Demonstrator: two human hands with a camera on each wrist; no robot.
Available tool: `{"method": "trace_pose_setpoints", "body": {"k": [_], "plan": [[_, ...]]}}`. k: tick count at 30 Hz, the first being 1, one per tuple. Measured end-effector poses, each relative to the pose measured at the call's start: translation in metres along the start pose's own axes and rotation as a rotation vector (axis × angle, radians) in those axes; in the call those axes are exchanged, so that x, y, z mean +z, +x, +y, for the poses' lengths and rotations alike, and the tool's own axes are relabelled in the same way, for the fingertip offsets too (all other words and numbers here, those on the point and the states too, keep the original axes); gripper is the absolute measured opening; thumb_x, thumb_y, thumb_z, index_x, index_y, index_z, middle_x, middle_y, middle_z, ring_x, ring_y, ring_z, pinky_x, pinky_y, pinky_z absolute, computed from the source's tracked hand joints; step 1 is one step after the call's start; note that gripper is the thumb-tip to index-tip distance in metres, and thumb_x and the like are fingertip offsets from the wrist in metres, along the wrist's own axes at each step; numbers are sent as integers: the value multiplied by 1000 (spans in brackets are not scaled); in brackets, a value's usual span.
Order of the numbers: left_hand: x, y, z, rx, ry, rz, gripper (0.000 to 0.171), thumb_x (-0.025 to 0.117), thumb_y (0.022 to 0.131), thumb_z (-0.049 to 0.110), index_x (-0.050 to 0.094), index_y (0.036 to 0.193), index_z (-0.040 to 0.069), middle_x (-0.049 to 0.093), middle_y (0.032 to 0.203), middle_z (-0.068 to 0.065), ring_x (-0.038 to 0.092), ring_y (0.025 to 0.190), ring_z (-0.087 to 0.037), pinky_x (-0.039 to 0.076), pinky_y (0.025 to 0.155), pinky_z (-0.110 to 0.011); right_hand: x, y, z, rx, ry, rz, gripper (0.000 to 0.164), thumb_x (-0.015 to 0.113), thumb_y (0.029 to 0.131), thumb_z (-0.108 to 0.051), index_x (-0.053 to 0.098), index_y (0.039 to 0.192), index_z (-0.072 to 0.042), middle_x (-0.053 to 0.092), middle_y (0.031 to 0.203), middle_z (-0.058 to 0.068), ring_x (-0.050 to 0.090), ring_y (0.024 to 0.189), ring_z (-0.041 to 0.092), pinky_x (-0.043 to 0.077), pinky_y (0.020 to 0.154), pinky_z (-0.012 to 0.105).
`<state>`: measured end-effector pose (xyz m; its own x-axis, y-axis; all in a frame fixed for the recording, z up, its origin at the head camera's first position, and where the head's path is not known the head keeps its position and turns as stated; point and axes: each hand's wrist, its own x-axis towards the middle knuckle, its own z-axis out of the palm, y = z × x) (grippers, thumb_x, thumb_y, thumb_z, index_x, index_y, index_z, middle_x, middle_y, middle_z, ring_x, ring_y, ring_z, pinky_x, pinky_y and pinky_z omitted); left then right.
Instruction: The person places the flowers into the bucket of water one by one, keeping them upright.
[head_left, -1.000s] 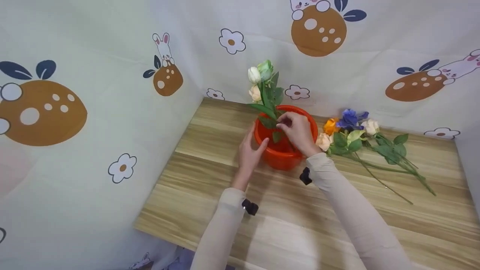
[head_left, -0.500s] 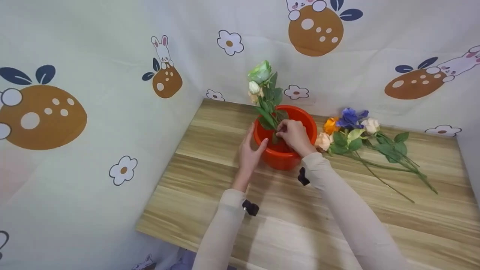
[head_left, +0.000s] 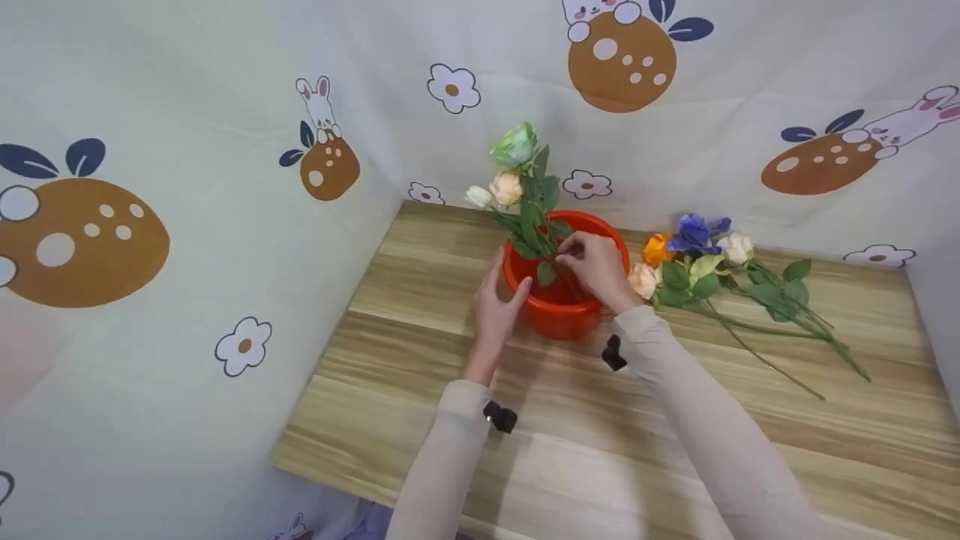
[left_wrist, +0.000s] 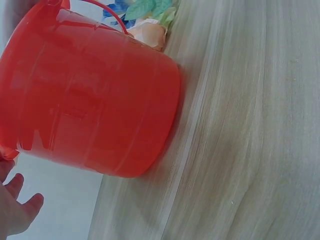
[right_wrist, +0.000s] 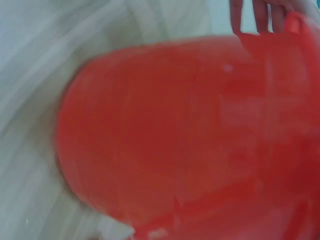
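A red bucket (head_left: 561, 322) stands on the table, its curved wall filling much of both wrist views. My left hand (head_left: 496, 309) rests along its left side, fingers extended and thumb by the rim. Over the bucket's mouth my right hand (head_left: 598, 268) pinches a leafy green flower stem between thumb and fingers. Above the rim, leaning left, are a green flower (head_left: 515, 145), a peach rose (head_left: 507, 187) and a small white flower (head_left: 478, 197). Which bloom belongs to the pinched stem I cannot tell. The lower stems are partly hidden by the right hand.
Right of the bucket lie more stems on the wooden table (head_left: 375, 360): an orange flower (head_left: 657, 249), a blue-purple flower (head_left: 694, 234), a peach rose (head_left: 643, 280) and a pale rose (head_left: 736, 248). A patterned cloth wall (head_left: 510, 45) rises behind and at the left.
The white flower has swung left and down, and the peach rose now shows beside it. The green flower has shifted slightly left. My right hand dipped, then rose a little; the left stayed at the bucket.
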<state>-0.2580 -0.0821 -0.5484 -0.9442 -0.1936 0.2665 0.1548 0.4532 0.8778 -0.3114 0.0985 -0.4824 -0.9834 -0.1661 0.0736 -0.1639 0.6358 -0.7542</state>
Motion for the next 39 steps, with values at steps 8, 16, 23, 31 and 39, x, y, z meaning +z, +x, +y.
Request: {"method": "trace_pose_setpoints", "body": {"k": [8, 16, 23, 31, 39], "plan": [[0, 0, 0, -25, 8, 3, 69, 71, 91, 37, 44, 152, 16, 45, 156, -8, 42, 145, -26, 33, 122, -42, -39, -6, 19, -31, 58, 131, 17, 70, 93, -13, 71, 103, 0, 74, 103, 19, 71, 96, 32, 59, 91, 45], [2, -1, 0, -34, 9, -5, 69, 70, 92, 39, 43, 152, 19, 45, 157, -2, 41, 146, -21, 33, 122, -40, -87, -26, 75, 14, -1, 287, 30, 69, 94, -28, 72, 107, -1, 75, 104, 18, 70, 89, 19, 54, 74, 17], [0, -1, -1, -29, -18, -2, 69, 70, 92, 37, 44, 152, 17, 45, 156, -9, 40, 146, -27, 32, 123, -44, -113, -57, 145, 145, -68, 306, 29, 66, 96, -26, 70, 110, -1, 73, 106, 19, 57, 79, -5, 46, 73, 13], [-4, 1, -3, -51, -24, 14, 69, 70, 92, 38, 42, 152, 17, 44, 158, -3, 40, 147, -23, 32, 123, -42, -111, -87, 210, 197, -210, 182, 22, 65, 94, -9, 70, 110, 6, 71, 107, 29, 67, 98, 44, 53, 87, 55], [2, -1, -1, -71, 7, -6, 70, 69, 92, 40, 42, 153, 18, 42, 158, -2, 39, 147, -29, 31, 122, -49, -108, -105, 235, 91, -355, 140, 10, 66, 90, 0, 74, 95, 1, 74, 95, 24, 67, 90, 45, 53, 80, 60]]}}
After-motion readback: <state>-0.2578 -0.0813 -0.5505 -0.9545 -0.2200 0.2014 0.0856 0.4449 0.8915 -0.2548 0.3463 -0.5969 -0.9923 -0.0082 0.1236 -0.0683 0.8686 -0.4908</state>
